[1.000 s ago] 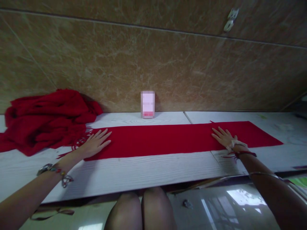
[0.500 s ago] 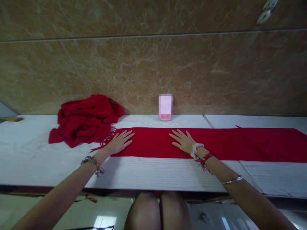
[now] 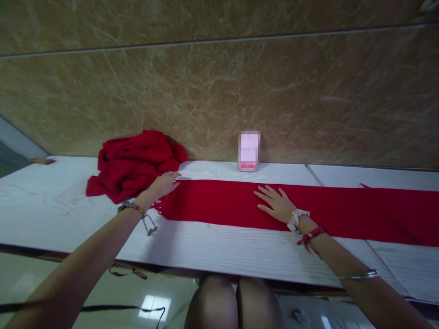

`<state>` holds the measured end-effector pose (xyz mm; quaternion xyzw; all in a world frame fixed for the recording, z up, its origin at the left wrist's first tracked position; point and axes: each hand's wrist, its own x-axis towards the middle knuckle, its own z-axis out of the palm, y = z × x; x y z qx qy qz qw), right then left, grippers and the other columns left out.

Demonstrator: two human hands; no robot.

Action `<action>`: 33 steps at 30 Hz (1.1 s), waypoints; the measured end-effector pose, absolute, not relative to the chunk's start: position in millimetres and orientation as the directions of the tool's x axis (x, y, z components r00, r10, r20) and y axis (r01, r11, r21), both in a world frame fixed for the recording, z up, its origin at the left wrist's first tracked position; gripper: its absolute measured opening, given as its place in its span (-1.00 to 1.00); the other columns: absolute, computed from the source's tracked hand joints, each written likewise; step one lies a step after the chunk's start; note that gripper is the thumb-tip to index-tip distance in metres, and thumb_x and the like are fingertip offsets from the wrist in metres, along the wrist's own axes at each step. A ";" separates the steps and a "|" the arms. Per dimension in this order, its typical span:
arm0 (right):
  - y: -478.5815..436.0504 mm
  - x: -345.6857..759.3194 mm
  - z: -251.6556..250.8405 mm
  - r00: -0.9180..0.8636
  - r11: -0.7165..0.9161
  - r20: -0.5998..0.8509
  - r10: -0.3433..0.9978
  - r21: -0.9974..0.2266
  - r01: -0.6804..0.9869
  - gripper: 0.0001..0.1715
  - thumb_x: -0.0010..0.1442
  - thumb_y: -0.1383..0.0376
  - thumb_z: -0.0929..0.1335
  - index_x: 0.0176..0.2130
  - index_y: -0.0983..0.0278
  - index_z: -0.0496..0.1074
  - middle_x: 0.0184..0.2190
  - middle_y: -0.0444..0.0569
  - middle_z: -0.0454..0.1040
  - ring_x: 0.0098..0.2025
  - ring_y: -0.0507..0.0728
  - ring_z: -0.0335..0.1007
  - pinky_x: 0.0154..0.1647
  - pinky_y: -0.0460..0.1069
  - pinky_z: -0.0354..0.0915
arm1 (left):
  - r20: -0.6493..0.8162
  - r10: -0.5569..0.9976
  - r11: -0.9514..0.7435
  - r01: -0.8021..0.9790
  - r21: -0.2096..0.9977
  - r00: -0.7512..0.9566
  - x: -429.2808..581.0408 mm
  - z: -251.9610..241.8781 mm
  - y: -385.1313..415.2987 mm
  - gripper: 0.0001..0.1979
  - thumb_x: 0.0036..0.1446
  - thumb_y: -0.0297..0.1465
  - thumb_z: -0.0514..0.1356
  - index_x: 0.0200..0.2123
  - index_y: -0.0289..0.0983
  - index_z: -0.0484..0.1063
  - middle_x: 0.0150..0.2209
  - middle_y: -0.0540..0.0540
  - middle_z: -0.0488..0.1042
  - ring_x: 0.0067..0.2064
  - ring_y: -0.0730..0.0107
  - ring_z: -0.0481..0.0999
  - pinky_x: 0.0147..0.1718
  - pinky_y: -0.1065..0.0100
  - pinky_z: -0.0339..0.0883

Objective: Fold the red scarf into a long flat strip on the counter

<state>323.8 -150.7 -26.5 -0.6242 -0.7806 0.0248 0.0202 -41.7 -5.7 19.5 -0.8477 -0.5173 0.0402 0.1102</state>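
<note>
A long red scarf [image 3: 219, 201] lies flat along the white wooden surface, its fringed end at the left. At that end's back corner is my left hand [image 3: 164, 183], fingers extended and somewhat apart, with the fingertips by the scarf's back edge. My right hand [image 3: 277, 203] rests palm down on the middle of the scarf, fingers spread. Behind and to the left of my left hand, a second red fringed cloth [image 3: 133, 167] sits in a crumpled heap against the wall. Neither hand holds anything.
A pixelated pink and white device [image 3: 249, 151] leans on the brown marbled wall [image 3: 212, 100] behind the scarf. A small brown item [image 3: 43, 161] is at the far left of the white table [image 3: 219, 249]. My knees show below its front edge.
My left hand has moved from lying flat on the scarf to its back left corner, beside the crumpled cloth. My right hand stays on the scarf. The view has shifted and tilted slightly.
</note>
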 end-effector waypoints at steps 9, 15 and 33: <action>-150.6 323.9 -24.1 -0.224 0.222 -0.007 0.975 -0.099 0.970 -0.40 0.18 0.02 0.07 0.16 0.12 0.07 0.22 -0.06 -0.02 0.24 0.25 -0.21 0.13 0.36 -0.18 | 0.032 0.888 -0.437 0.863 -0.252 0.459 -38.7 30.3 20.5 -0.74 0.06 -0.47 -0.04 -0.23 -0.30 0.38 -0.25 -0.18 0.48 -0.22 0.27 0.45 -0.26 0.35 0.27; -150.7 324.8 -25.7 -0.227 0.229 0.024 0.973 -0.096 0.969 -0.40 0.17 0.01 0.06 0.16 0.10 0.08 0.21 -0.05 0.00 0.23 0.26 -0.18 0.11 0.38 -0.16 | 0.231 0.836 -0.446 0.861 -0.243 0.498 -23.4 5.6 -7.4 -0.67 0.09 -0.52 -0.15 -0.18 -0.36 0.34 -0.17 -0.27 0.39 -0.13 0.20 0.38 -0.17 0.21 0.23; -150.1 325.3 -26.3 -0.227 0.229 0.022 0.974 -0.105 0.968 -0.40 0.17 0.01 0.06 0.15 0.11 0.10 0.21 -0.03 0.01 0.23 0.26 -0.17 0.11 0.37 -0.16 | 0.065 0.653 -0.732 0.651 -0.201 0.755 -24.5 3.1 -37.9 -0.57 0.09 -0.52 -0.13 0.02 -0.28 0.27 -0.01 -0.16 0.30 -0.02 0.34 0.30 -0.02 0.31 0.17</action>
